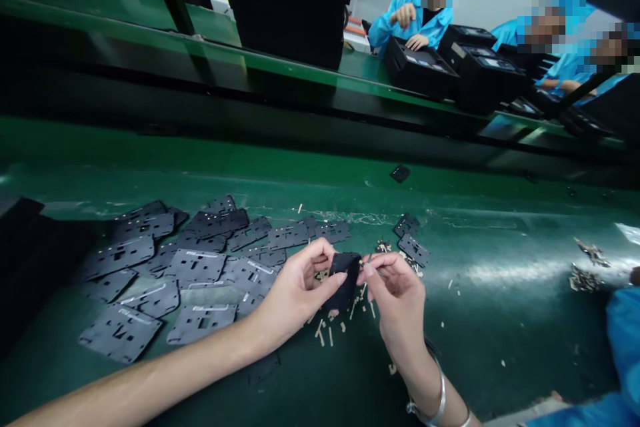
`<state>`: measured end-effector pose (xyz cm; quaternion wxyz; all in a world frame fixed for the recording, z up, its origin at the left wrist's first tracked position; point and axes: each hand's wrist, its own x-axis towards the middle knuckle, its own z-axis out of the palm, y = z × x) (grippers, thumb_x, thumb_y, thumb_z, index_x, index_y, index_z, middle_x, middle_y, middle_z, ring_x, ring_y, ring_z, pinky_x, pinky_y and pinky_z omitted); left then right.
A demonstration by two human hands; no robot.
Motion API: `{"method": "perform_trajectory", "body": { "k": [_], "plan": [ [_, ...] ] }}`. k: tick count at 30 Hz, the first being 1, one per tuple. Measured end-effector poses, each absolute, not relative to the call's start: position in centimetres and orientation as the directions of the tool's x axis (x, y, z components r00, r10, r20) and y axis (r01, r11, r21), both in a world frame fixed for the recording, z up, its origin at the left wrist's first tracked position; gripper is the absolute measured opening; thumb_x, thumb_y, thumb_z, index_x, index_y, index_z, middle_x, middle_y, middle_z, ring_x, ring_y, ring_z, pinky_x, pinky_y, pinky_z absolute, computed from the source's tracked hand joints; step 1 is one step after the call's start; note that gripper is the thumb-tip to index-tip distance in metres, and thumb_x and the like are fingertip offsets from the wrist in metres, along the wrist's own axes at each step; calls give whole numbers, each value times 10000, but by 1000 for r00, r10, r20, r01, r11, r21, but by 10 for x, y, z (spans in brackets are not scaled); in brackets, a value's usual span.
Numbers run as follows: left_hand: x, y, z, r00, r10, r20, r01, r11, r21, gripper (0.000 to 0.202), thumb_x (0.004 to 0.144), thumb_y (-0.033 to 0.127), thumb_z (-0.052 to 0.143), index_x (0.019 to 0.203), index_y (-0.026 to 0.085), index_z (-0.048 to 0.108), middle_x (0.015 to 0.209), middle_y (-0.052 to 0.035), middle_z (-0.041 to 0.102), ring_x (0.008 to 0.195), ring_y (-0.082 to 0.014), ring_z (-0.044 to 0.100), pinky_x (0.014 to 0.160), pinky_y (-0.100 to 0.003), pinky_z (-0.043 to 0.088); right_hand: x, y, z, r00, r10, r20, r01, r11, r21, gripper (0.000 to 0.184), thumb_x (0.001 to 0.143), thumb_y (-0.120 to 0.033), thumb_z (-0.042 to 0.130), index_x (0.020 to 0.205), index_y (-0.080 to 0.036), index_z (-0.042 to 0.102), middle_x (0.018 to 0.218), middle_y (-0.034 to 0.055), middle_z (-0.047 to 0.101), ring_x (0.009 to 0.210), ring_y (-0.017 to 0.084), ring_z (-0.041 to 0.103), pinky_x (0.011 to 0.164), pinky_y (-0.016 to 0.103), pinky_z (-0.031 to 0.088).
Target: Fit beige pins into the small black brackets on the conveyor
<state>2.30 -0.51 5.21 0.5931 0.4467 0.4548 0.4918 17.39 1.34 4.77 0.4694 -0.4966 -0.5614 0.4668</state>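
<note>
My left hand (pixel 309 277) is closed round a small black plastic plate (pixel 345 283), thumb across its face, and tilts it up above the table. At the plate's right edge my right hand (pixel 397 283) pinches; a small thin dark thing shows at its fingertips, too small to name. Small tan strips (pixel 323 332) lie scattered on the table beneath and around both hands. To the left, several dark plates (pixel 197 267) with cutouts overlap in a loose spread. Just beyond my right hand rest two more dark plates (pixel 414 249).
A single small black piece (pixel 400 173) lies farther back on the green table (pixel 500 320). Scraps (pixel 587 273) sit in a heap at right, near a blue sleeve (pixel 623 347). Across a raised ledge, co-workers in blue handle black trays (pixel 420 70). A dark box (pixel 30 267) stands at left.
</note>
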Motion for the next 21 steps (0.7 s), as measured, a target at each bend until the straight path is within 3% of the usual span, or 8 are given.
{"method": "perform_trajectory", "body": {
  "k": [21],
  "plan": [
    [20, -9, 58, 103, 995, 4, -1, -4, 1000, 68, 830, 193, 542, 774, 173, 509, 827, -16, 533, 733, -130, 532, 563, -198, 456, 176, 16, 48, -114, 991, 75, 78, 84, -993, 82, 780, -226, 639, 720, -191, 595, 726, 3, 600, 565, 104, 575, 444, 205, 411]
  ]
}}
